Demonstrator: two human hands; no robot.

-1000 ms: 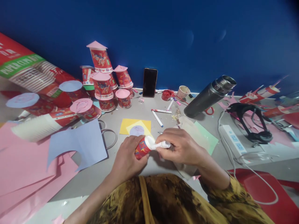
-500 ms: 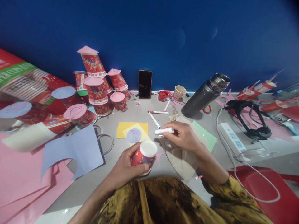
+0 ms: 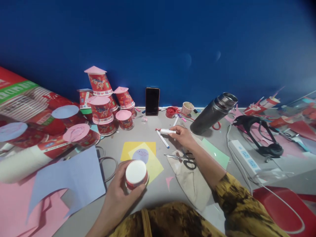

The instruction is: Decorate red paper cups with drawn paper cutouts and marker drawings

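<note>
My left hand [image 3: 118, 194] is wrapped round a red patterned paper cup [image 3: 136, 173], held bottom-up with its white base facing me, near the table's front edge. My right hand [image 3: 183, 136] is stretched forward to the middle of the table and pinches a white glue stick [image 3: 166, 131] with a red tip, close to a white-and-blue marker [image 3: 163, 139]. A yellow sheet with a lilac paper circle [image 3: 141, 154] lies just beyond the cup. Scissors [image 3: 182, 158] lie on a beige cloth under my right forearm.
Stacked red cups with pink paper lids [image 3: 106, 100] stand at the back left by a phone [image 3: 152, 101] leaning on the blue wall. A steel flask [image 3: 212, 113], power strip [image 3: 243, 155], headphones [image 3: 261, 138] and red tray [image 3: 283, 210] lie right. Lilac and pink sheets [image 3: 66, 179] cover the left.
My right hand pulled the glue stick off the cup and reached forward to the table's middle. My left hand turned the cup base-up and drew it nearer. The scissors came into view.
</note>
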